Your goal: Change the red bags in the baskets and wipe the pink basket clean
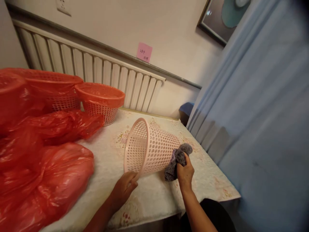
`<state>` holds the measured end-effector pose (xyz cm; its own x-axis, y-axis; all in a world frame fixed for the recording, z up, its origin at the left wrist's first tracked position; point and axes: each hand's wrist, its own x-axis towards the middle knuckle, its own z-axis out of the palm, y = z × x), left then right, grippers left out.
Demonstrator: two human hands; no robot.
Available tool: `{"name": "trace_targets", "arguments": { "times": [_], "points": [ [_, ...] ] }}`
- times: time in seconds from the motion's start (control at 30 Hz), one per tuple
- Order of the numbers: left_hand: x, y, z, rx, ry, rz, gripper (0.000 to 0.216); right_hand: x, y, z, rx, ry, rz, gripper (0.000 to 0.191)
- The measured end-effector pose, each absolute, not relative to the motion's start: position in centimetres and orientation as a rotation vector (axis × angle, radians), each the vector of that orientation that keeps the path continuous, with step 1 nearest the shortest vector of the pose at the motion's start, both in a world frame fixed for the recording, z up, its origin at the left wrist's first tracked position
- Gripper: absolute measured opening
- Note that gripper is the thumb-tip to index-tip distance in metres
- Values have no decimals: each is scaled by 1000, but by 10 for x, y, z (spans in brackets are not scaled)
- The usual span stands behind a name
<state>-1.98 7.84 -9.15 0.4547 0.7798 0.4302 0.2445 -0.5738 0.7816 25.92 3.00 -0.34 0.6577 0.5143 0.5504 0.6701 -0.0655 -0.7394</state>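
A pale pink perforated plastic wastebasket lies tipped on its side over the tablecloth, its open mouth facing left. My left hand is closed on the lower edge of its rim. In my right hand a dark grey fuzzy cloth is bunched up, pressed against the wastebasket's side near the base. The fingertips of my right hand are partly hidden by the cloth.
Red plastic bags heap over the table's left side. Behind them stand baskets lined with red bags, one a smaller basket. A flowered tablecloth covers the table. A radiator runs along the wall; a blue curtain hangs at right.
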Motion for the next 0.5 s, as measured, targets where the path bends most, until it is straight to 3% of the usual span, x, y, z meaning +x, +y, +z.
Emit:
{"name": "trace_targets", "arguments": {
  "times": [0.33,0.5],
  "points": [
    [-27,81,-82,1854,859,1150,50,128,37,42,-1278,-1724,-313,70],
    [-33,80,-77,1789,860,1138,48,130,43,41,-1259,-1739,-372,71]
  ]
}}
